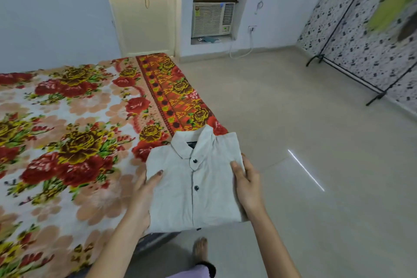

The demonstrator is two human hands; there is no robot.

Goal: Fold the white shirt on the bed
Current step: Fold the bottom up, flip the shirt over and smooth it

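From where I watch, the bed [67, 131] with its floral cover fills the left. The white shirt [194, 183] is a neat folded packet, collar up, held at the bed's near corner and partly over the floor. To finish well, I'd lower it level so the folds don't slip. My left hand [144, 196] clasps its left edge, thumb on top; my right hand [248, 185] clasps the right edge likewise.
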